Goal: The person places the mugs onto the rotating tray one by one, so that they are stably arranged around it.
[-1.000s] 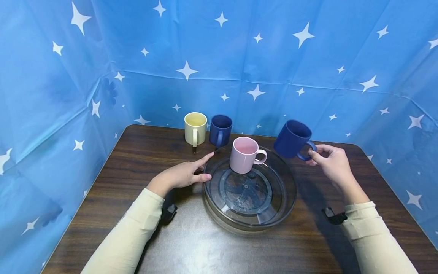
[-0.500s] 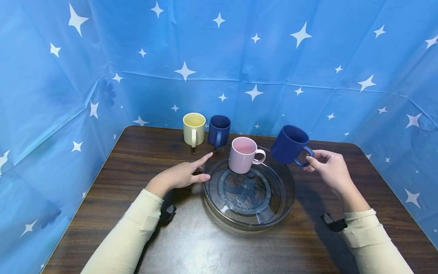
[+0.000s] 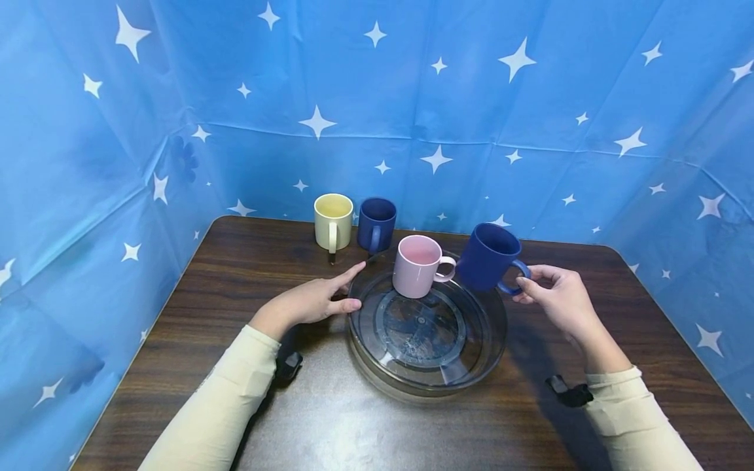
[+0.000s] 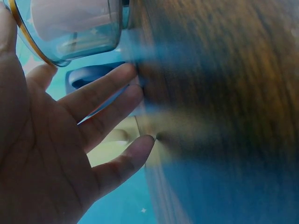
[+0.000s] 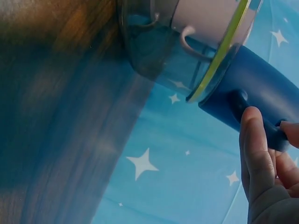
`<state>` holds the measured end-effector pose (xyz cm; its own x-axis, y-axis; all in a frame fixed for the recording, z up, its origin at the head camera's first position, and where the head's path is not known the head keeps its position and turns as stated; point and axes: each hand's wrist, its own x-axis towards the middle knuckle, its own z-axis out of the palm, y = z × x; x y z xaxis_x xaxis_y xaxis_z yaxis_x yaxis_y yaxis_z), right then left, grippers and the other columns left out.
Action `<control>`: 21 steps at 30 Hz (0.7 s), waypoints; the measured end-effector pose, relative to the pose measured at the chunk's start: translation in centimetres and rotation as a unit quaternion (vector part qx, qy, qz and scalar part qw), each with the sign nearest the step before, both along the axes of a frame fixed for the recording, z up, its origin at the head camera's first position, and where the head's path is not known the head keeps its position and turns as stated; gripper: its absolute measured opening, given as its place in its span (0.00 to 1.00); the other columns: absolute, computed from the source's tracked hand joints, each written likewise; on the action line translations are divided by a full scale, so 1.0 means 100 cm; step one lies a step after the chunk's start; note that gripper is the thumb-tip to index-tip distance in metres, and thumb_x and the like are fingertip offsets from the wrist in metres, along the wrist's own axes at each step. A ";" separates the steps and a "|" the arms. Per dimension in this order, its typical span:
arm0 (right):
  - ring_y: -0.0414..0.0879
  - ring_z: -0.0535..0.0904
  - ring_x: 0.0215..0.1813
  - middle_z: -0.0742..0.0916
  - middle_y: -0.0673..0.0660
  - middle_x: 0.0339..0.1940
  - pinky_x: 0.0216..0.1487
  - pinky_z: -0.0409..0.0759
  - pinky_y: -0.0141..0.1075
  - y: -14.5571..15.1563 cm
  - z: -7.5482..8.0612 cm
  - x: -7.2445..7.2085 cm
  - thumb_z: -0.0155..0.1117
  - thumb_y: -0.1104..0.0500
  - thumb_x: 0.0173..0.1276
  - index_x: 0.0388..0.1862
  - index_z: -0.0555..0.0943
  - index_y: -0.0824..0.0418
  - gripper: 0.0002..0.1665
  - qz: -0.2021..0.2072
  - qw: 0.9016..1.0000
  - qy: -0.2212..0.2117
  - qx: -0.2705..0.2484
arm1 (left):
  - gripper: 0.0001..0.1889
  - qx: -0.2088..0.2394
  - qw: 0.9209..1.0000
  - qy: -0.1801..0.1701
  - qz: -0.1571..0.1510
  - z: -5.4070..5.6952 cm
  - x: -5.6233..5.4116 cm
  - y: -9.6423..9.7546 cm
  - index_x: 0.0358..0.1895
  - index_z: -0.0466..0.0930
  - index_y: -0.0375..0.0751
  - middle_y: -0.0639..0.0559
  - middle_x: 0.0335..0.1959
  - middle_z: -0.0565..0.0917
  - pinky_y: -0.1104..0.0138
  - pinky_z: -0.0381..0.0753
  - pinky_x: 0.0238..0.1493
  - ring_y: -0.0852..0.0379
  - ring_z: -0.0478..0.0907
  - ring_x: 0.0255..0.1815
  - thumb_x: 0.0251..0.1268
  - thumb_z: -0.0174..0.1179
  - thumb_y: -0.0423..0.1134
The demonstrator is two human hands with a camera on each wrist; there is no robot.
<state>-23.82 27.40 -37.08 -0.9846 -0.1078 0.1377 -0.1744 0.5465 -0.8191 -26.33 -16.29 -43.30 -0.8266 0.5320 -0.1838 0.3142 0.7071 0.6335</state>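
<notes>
While the left hand (image 3: pixel 318 297), fingers spread, touches a clear bowl (image 3: pixel 421 376), the right hand (image 3: pixel 559 297) pinches a tilted blue mug (image 3: pixel 485 260) by its handle (image 5: pixel 239 99) at the bowl's far right rim. A pink mug (image 3: pixel 414 269) stands inside; a yellow mug (image 3: pixel 332 226) and second blue mug (image 3: pixel 376 222) stand behind on the bench (image 3: pixel 365 432).

A blue backdrop (image 3: pixel 377 78) printed with white four-pointed stars (image 3: pixel 517 59) of varying sizes encloses the rear and both sides of the work area, its surface marked by vertical folds and a horizontal crease (image 3: pixel 365 137) across the rear section. The table (image 3: pixel 247 275) has a dark brown wood-grain top with rounded rear corners and a thin pale edge. Light produces a diffuse whitish reflection (image 3: pixel 338 418) on the near portion of the tabletop.
</notes>
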 end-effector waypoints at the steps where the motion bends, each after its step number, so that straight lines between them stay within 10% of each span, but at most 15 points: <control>1: 0.42 0.89 0.33 0.89 0.70 0.41 0.42 0.82 0.26 0.000 0.000 0.001 0.63 0.60 0.76 0.56 0.79 0.77 0.21 0.002 1.000 -0.001 0.001 | 0.43 0.000 1.000 0.000 -0.001 0.000 0.000 0.000 0.83 0.37 0.65 0.37 0.77 0.64 0.40 0.59 0.72 0.34 0.62 0.76 0.74 0.51 0.65; 21: 0.46 0.90 0.34 0.87 0.71 0.43 0.41 0.83 0.28 -0.008 -0.010 0.012 0.62 0.62 0.76 0.54 0.79 0.78 0.18 0.022 1.000 -0.018 0.013 | 0.44 -0.002 1.000 0.001 -0.003 0.001 0.000 0.001 0.84 0.37 0.63 0.36 0.76 0.65 0.39 0.59 0.72 0.33 0.62 0.75 0.73 0.49 0.66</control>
<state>-22.59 26.64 -38.07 -0.9829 -0.1546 0.0998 -0.1704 0.5593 -0.8113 -26.31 -16.23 -43.24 -0.8241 0.5356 -0.1844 0.3189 0.7077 0.6305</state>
